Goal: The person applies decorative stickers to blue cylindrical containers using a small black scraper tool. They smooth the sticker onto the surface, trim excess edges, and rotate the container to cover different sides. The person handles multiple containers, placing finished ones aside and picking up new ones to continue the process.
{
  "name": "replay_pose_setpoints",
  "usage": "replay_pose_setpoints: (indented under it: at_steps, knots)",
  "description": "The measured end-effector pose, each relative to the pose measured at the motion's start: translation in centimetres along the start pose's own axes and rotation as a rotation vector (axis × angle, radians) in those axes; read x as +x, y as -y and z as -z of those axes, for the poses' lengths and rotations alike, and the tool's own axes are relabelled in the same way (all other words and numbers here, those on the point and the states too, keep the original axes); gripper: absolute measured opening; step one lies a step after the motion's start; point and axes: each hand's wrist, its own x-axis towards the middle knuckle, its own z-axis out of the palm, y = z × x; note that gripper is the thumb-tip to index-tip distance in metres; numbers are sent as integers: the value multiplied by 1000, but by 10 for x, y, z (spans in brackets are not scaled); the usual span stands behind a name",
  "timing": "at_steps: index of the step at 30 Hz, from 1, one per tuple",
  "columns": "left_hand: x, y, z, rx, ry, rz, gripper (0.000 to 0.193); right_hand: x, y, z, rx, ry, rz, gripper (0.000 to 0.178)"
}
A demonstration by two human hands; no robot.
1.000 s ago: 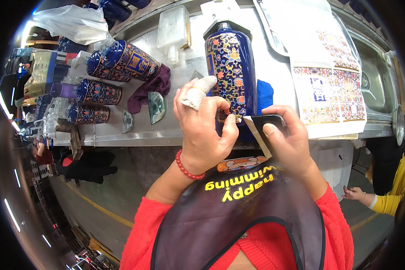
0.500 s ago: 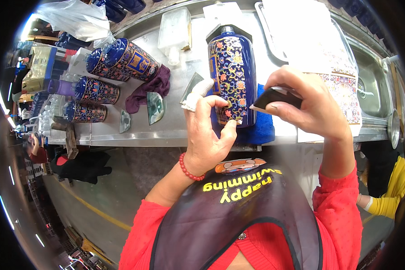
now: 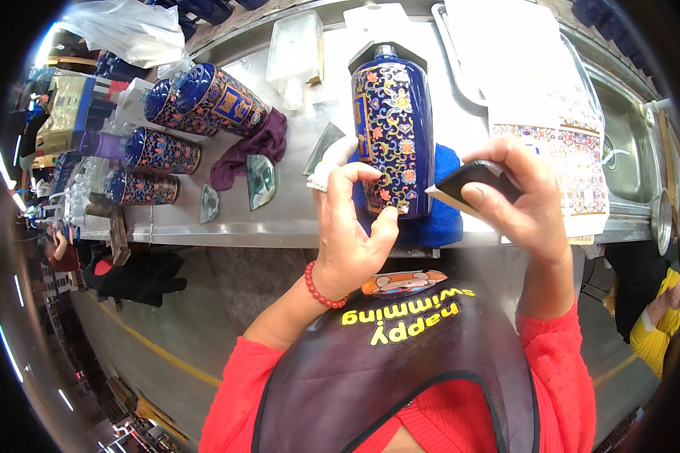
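A dark blue bottle (image 3: 420,136) lies on its side with its neck away from me, covered by a colourful floral decal (image 3: 389,121). My left hand (image 3: 347,241) grips its near end, forefinger on the decal and thumb at the decal's near edge, where a small pale bit shows. White wrapping (image 3: 332,162) covers another of its fingers. Just right of the bottle, my right hand (image 3: 533,200) holds a black flat scraper (image 3: 482,180) with a pale edge, apart from the bottle. A blue cloth (image 3: 447,208) lies under the bottle.
Several decorated blue bottles (image 3: 162,151) stand at the left, by a purple cloth (image 3: 253,147). Green pieces (image 3: 261,181) and a clear container (image 3: 295,53) lie on the metal table. Printed decal sheets (image 3: 574,151) lie right, beside a sink (image 3: 631,162). A person's yellow sleeve (image 3: 653,343) shows far right.
My right hand has moved slightly down with the scraper, whose flat face now shows more. My left hand stays on the bottle. The other person's arm at the right has shifted.
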Motion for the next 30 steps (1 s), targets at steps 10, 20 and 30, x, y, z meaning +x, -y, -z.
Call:
replay_pose_setpoints:
  at_steps: [10,20,30]
  knots:
    - [0,-4,-6,84,-24,-67,46,-44,-17,-34,265,-151,-199,37]
    - [-6,-3,-9,-61,-65,-15,41,-53,-17,-48,95,-235,141,45]
    - [-11,15,-4,-154,-56,-13,35,-56,7,-71,-396,-190,619,39]
